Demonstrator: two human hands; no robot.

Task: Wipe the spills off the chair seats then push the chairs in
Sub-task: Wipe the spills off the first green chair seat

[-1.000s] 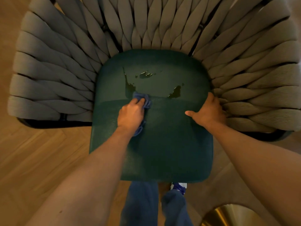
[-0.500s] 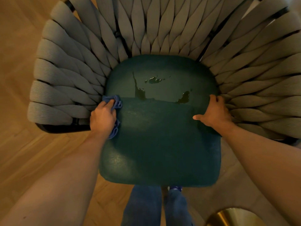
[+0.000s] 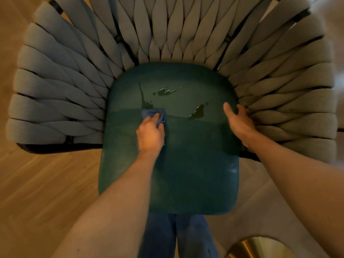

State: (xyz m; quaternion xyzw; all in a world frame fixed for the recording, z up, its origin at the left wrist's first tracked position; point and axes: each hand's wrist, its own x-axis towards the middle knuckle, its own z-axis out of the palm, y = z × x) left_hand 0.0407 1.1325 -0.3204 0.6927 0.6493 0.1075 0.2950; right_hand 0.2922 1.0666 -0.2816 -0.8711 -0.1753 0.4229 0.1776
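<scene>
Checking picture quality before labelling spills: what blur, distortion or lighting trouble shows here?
Head view: dim, warm light; wide-angle bending bows the woven chair back; motion smear on the floor; dark spills glint on the green seat.

We see warm wooden flooring (image 3: 42, 187) spreading leftward, and a brass-coloured round object (image 3: 260, 248) lower right, dimly lit.

Dim, warm indoor light with wide-angle bending.
Faint sheen glints on the wet seat (image 3: 167, 164); the wood floor (image 3: 37, 183) smears at the left edge, and corners bow outward.
</scene>
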